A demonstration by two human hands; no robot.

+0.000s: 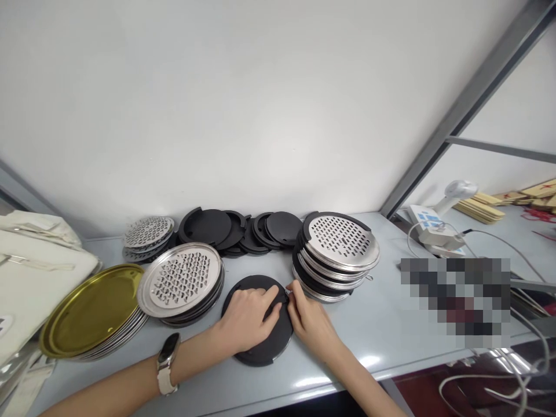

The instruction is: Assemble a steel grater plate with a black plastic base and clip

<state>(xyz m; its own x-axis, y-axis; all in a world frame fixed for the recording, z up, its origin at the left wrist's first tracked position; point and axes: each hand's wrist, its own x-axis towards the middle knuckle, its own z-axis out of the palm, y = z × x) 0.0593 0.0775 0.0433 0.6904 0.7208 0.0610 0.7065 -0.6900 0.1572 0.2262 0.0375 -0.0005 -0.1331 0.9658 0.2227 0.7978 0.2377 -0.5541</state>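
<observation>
A black round disc (260, 353) lies flat on the grey table, with a thin silvery edge showing at its lower right. My left hand (249, 318) bears down on its top, most fingers curled, thumb and forefinger reaching toward the right rim. At that rim, my right hand (310, 318) pinches with thumb and forefinger around a small shiny metal bit (288, 293), mostly hidden by the fingertips. Right behind stands a stack of round metal graters in black holders (341, 240), a wire loop poking out. To the left, another round grater (182, 281) tops a stack of dark discs.
Gold round trays (93, 310) are stacked at left beside a white canvas bag (39, 272). Along the wall lie black round holders (208, 226) and small grater plates (148, 231). A grey metal post (452, 110) and a white cabled device (436, 229) stand at right.
</observation>
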